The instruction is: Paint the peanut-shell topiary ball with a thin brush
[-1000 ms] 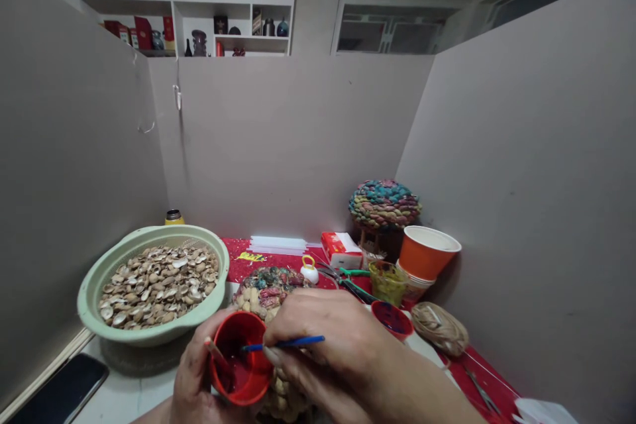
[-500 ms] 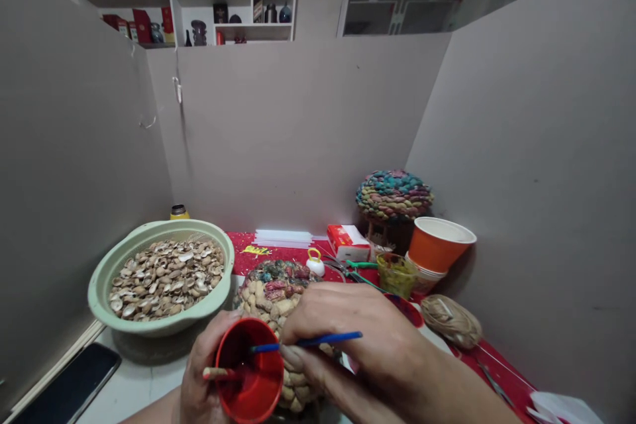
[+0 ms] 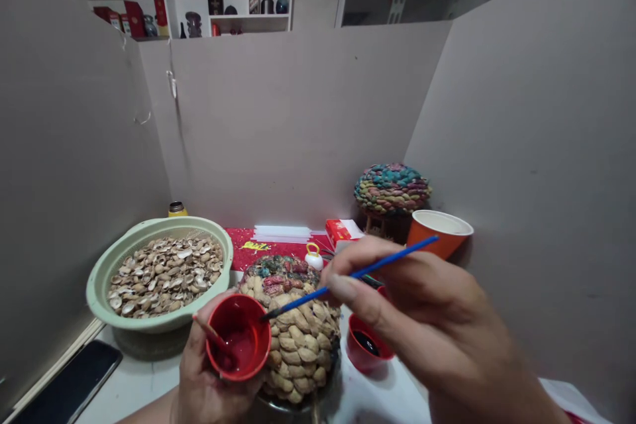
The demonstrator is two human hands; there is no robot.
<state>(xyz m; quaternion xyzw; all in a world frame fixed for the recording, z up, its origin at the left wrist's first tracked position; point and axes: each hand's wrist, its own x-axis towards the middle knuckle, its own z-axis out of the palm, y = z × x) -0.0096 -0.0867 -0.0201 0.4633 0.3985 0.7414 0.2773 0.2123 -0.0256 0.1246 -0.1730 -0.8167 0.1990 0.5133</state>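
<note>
My left hand (image 3: 213,377) is wrapped round a red cup (image 3: 259,351) with red paint inside and a stick (image 3: 214,334) leaning in it. Between thumb and fingers, my right hand (image 3: 412,318) pinches a blue paintbrush (image 3: 382,262). Its dark bristles touch or hover at the cup's right rim. Behind and below lies a rounded form covered in peanut shells (image 3: 301,341), bare tan in front and painted red and green at the top. A second red cup (image 3: 365,361) with dark liquid stands beside it, partly behind my right hand.
A green basin (image 3: 92,278) of nut shells (image 3: 163,275) stands at left, near a phone (image 3: 74,381). White sticks (image 3: 281,233), a tissue pack (image 3: 342,230), a painted shell-covered piece (image 3: 392,189) and an orange paper bucket (image 3: 437,238) sit at the back. Grey partitions (image 3: 298,119) enclose the table.
My right hand has drawn the brush out of the cup, up and to the right, so the bristles show at the rim. The left hand's cup has shifted slightly left and up.
</note>
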